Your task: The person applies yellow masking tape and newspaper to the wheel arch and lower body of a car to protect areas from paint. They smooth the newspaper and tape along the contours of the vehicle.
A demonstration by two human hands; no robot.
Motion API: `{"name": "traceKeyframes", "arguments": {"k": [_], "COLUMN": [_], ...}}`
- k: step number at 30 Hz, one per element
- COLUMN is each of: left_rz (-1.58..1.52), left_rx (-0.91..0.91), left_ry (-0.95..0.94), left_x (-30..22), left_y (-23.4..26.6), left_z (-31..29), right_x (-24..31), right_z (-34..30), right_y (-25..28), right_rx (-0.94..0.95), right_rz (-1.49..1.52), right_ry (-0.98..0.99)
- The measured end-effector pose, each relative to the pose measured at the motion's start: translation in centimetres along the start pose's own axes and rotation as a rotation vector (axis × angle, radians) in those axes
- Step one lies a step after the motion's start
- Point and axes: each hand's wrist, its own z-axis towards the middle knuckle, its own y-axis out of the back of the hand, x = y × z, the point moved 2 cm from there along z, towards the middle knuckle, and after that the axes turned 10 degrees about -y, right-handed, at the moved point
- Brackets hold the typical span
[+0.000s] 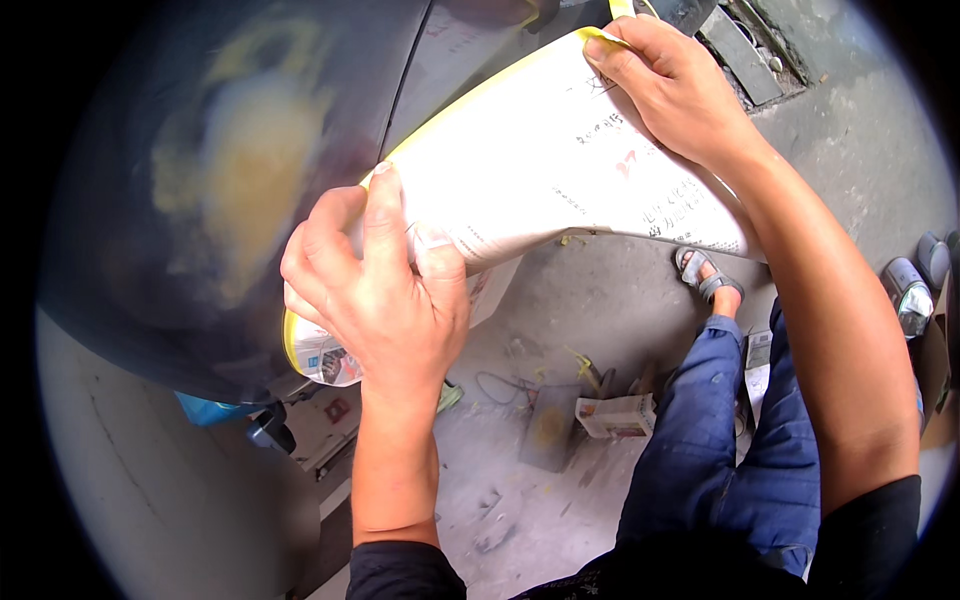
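A sheet of newspaper [520, 150] stretches between my hands, with yellow masking tape [470, 92] along its upper edge. That taped edge lies along a dark, curved car body panel [110, 250], near a panel gap. At the far corner my right hand [680, 90] pinches paper and tape between thumb and fingers. My left hand [375, 280] grips the near part of the sheet, its index fingertip on the taped edge and its thumb on the paper. The panel bears a dull, yellowish sanded patch [260, 160]. Below my left hand, a taped paper end curls round the panel's edge.
On the concrete floor lie a folded newspaper [618, 415] and a flat grey board [552, 428]. Shoes [907, 295] stand at the right. A floor drain channel [750, 55] runs at the far right. Something blue [212, 408] sits under the panel.
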Motion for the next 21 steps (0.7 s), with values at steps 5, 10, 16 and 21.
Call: {"name": "traceKeyframes", "arguments": {"k": [5, 10, 16, 21], "left_rz": [-0.091, -0.094, -0.036, -0.031], "left_rx": [-0.038, -0.097, -0.034, 0.025], "left_ry": [-0.002, -0.005, -0.018, -0.033], "left_x": [1.4, 2.1, 1.2, 0.8], "left_y": [0.2, 0.3, 0.1, 0.3], "left_z": [-0.9, -2.3, -1.3, -0.7], "right_x": [1.1, 3.0, 1.5, 2.3], "right_z": [-0.4, -1.6, -0.9, -1.2], "right_y": [0.9, 2.4, 1.9, 2.2], "right_rx": [-0.008, 0.035, 0.014, 0.016], "right_rz": [0.075, 0.227, 0.274, 0.185], "right_ry": [-0.069, -0.132, -0.041, -0.018]}}
